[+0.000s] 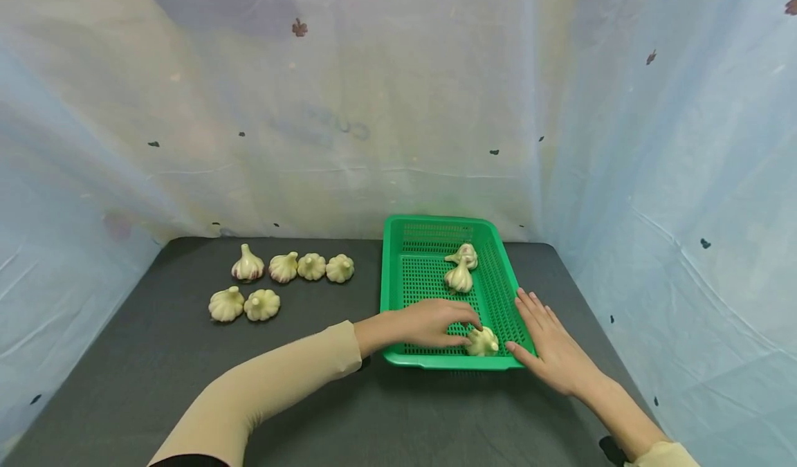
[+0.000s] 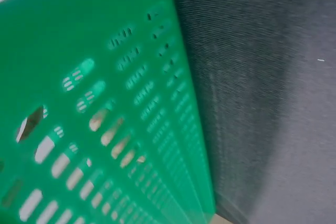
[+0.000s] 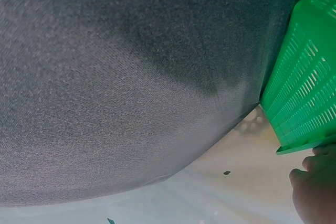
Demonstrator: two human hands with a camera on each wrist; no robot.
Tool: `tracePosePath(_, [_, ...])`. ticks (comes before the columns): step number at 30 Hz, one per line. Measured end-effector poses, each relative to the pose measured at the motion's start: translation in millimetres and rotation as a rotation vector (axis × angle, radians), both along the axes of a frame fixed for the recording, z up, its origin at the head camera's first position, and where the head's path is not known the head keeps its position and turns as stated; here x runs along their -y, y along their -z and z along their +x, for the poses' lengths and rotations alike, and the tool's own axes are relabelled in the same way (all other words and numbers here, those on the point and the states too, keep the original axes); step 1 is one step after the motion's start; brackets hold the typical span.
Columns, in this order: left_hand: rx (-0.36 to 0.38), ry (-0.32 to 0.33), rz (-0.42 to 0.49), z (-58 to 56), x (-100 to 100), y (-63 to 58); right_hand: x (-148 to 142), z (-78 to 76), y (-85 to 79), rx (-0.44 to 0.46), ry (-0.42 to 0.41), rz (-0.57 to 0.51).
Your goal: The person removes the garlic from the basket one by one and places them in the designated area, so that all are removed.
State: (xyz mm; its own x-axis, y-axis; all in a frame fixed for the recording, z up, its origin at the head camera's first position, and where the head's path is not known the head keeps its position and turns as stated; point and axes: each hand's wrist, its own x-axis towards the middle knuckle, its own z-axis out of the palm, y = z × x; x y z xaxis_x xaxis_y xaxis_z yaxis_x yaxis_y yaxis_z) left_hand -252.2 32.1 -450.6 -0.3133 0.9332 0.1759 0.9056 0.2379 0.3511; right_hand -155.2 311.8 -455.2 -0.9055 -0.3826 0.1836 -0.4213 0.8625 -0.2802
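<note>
- Garlic in basket, between the hands: at left fingertips, just left of right thumb. Left hand nearer.
- Roundish, no clear long axis; stub seems angled toward right wrist.
- Left hand: fingers half-curled, thumb apart, at garlic; firm hold or not, can't tell.
- Right hand: flat, fingers straight along basket's right rim, grasping nothing.

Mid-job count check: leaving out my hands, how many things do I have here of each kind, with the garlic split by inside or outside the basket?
Green basket: 1
Garlic bulbs inside it: 3
Garlic bulbs outside it, on the dark table: 6
Total: 10 things, 9 of them garlic bulbs
</note>
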Motion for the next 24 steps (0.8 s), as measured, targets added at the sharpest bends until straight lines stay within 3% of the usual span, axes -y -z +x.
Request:
tracePosePath(9, [-0.03,0.029,-0.082,-2.2,-24.9,3.4,0.6,0.7,-0.6,0.011,0.003,-0.005])
tracePosePath(16, [-0.063,0.075,-0.122,-2.6,-31.3,5.1,0.7,0.9,-3.0,0.019,0.006,-0.005])
tracePosePath(24, [-0.178,0.054,-0.126,-1.4,-33.8,10.0,1.5,1.0,-2.9,0.028,0.008,-0.013])
